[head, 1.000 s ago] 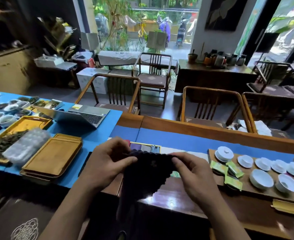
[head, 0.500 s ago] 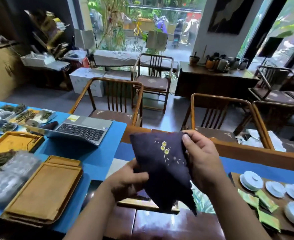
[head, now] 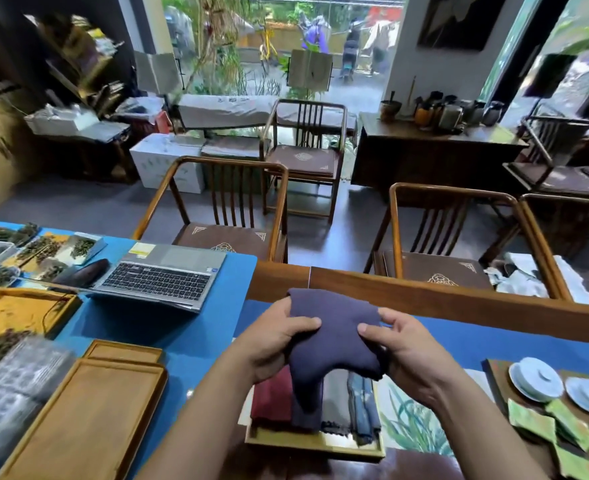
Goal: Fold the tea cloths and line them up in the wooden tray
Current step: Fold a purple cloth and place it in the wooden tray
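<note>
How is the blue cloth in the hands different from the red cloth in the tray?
The blue cloth is dark navy; the red cloth is maroon. The blue one is held up by both hands, loosely folded; the red one lies folded flat in the tray. Both are plain.

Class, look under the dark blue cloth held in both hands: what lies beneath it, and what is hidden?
Under the dark blue cloth sits a wooden tray holding folded cloths in a row: red, grey and blue patterned. The cloths' far ends and the tray's far edge are covered.
</note>
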